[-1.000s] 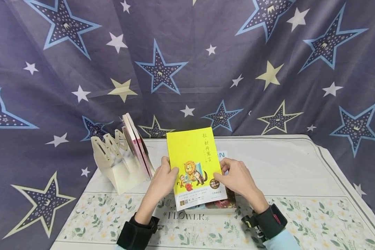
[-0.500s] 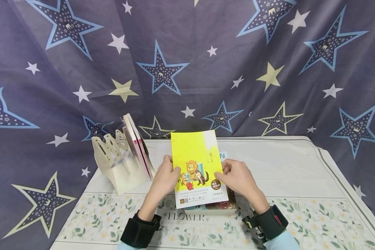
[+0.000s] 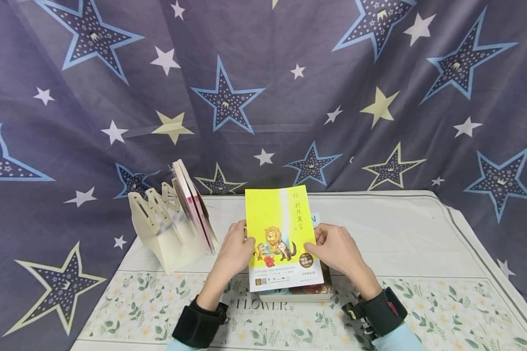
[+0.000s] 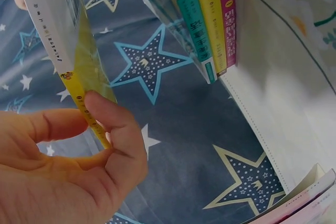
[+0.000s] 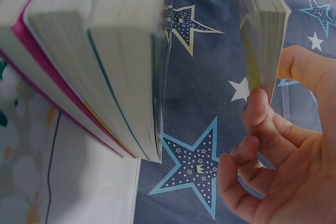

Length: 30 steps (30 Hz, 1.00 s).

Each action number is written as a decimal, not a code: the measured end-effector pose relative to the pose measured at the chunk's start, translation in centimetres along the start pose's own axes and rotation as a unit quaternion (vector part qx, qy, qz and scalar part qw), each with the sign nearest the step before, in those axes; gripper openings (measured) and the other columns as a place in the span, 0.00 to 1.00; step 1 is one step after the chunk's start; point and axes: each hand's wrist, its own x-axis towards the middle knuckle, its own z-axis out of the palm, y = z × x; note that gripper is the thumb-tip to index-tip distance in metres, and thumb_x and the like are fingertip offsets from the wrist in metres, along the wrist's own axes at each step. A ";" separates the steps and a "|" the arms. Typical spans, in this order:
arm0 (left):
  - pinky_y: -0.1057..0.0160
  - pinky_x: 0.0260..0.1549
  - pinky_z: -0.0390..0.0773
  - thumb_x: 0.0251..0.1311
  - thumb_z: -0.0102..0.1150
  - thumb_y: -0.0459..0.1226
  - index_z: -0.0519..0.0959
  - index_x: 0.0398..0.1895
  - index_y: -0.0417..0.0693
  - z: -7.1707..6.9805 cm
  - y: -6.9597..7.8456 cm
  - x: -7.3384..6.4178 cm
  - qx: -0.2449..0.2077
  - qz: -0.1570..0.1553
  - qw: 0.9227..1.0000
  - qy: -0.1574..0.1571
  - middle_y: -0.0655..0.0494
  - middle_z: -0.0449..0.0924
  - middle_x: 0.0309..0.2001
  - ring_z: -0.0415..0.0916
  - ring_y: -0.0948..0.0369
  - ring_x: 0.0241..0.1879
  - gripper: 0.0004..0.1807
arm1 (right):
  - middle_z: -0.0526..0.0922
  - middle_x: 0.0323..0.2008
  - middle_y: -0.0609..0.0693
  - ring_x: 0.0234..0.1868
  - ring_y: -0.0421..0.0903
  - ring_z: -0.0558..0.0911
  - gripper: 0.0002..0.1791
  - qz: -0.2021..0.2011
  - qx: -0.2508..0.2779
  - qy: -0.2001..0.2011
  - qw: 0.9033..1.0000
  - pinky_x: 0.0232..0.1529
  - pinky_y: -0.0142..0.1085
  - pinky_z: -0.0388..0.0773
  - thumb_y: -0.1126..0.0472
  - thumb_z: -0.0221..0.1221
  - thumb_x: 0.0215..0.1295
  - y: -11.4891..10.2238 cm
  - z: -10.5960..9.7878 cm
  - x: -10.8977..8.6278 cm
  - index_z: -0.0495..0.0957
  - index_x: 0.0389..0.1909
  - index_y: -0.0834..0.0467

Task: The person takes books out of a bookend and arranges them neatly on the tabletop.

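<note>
A yellow book [image 3: 268, 209] with a lion picture and a white lower band is held up, cover facing the camera. My left hand [image 3: 236, 248] pinches its left edge; in the left wrist view thumb and fingers of the left hand [image 4: 100, 156] grip the yellow-and-white spine. My right hand [image 3: 340, 246] pinches the opposite edge, and in the right wrist view the right hand [image 5: 289, 140] holds the page side. Behind and below it lies a stack of books [image 3: 298, 296], mostly hidden in the head view. Teal, yellow and magenta spines of the stacked books [image 4: 210, 30] show in the left wrist view.
To the left stands a cream book rack [image 3: 169, 239] with thin pink-edged books [image 3: 195, 209] upright at its right end. A floral cloth [image 3: 443, 312] covers the front of the table. A star-patterned curtain [image 3: 263, 122] hangs behind.
The yellow book has shifted slightly right and down and turned from tilted to nearly straight. My left hand has moved a little right with it; the right hand keeps its grip.
</note>
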 end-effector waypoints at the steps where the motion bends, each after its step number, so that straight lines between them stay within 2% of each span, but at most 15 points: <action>1: 0.53 0.43 0.77 0.71 0.50 0.31 0.65 0.75 0.29 0.1 0.0 -0.1 0.002 0.001 1.000 -0.002 0.43 0.73 0.48 0.73 0.52 0.42 0.30 | 0.72 0.16 0.45 0.17 0.43 0.69 0.11 0.000 -0.001 0.000 1.000 0.21 0.33 0.60 0.56 0.72 0.57 0.0 0.0 0.0 0.78 0.27 0.54; 9: 0.58 0.36 0.75 0.72 0.50 0.29 0.62 0.78 0.30 0.5 -0.3 -0.2 0.003 0.004 1.000 -0.017 0.43 0.72 0.49 0.71 0.54 0.39 0.31 | 0.70 0.15 0.44 0.17 0.42 0.67 0.12 0.000 -0.011 -0.002 1.000 0.21 0.33 0.58 0.57 0.71 0.57 0.2 0.1 -0.1 0.77 0.25 0.54; 12: 0.57 0.36 0.75 0.72 0.50 0.28 0.62 0.78 0.31 0.7 -0.4 -0.2 0.000 0.007 1.000 -0.021 0.43 0.72 0.48 0.71 0.54 0.39 0.32 | 0.68 0.14 0.44 0.16 0.42 0.65 0.13 0.000 -0.015 -0.004 1.000 0.21 0.33 0.56 0.57 0.71 0.57 0.2 0.0 -0.1 0.75 0.24 0.54; 19: 0.49 0.47 0.79 0.66 0.53 0.24 0.58 0.78 0.29 1.1 -0.7 0.1 -0.002 -0.004 1.000 -0.014 0.39 0.75 0.53 0.77 0.49 0.49 0.36 | 0.66 0.13 0.43 0.16 0.41 0.64 0.14 0.003 -0.022 -0.011 1.000 0.21 0.33 0.55 0.57 0.69 0.55 0.1 -0.2 0.0 0.73 0.21 0.53; 24: 0.47 0.50 0.80 0.63 0.54 0.23 0.58 0.77 0.28 1.5 -0.9 0.2 -0.003 -0.004 1.000 -0.009 0.36 0.76 0.56 0.78 0.44 0.55 0.37 | 0.66 0.13 0.43 0.16 0.41 0.64 0.14 0.006 -0.024 -0.018 1.000 0.21 0.33 0.55 0.58 0.69 0.55 0.2 -0.4 0.1 0.73 0.21 0.53; 30: 0.52 0.43 0.81 0.63 0.57 0.24 0.60 0.78 0.30 1.6 -0.8 0.2 -0.004 -0.006 1.000 -0.016 0.39 0.77 0.52 0.78 0.50 0.47 0.38 | 0.64 0.12 0.43 0.15 0.41 0.62 0.14 0.008 -0.024 -0.018 0.999 0.21 0.33 0.54 0.59 0.69 0.55 0.2 -0.5 0.1 0.72 0.20 0.53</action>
